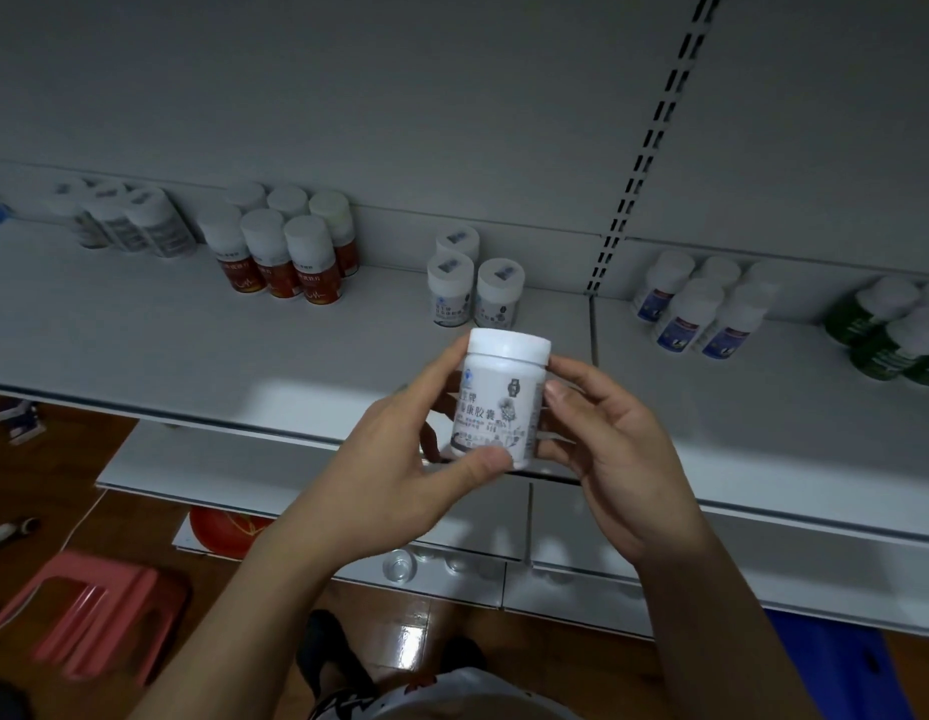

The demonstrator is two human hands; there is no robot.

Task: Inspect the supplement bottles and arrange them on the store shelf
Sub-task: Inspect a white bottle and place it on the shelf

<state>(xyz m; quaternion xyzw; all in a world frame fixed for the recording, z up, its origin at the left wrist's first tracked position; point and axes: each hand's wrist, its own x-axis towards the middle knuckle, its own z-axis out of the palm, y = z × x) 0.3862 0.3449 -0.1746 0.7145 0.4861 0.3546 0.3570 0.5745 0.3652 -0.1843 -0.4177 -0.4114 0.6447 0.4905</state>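
We grasp a white supplement bottle (501,397) upright in both our left hand (400,459) and right hand (607,449), above the shelf's (192,324) front edge.

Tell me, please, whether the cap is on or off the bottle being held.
On: the white cap covers the top of the bottle.

Bottle (504,394): smooth white plastic. Cap (509,346) has a faint sheen; label (483,415) is matt and printed.
Shelf (296,345): looks like painted metal, matt white, smooth.
Floor (410,649) below shelf: reddish-brown wood, glossy, with a bright reflection.
Stool (88,610) below shelf's left end: smooth pink plastic.
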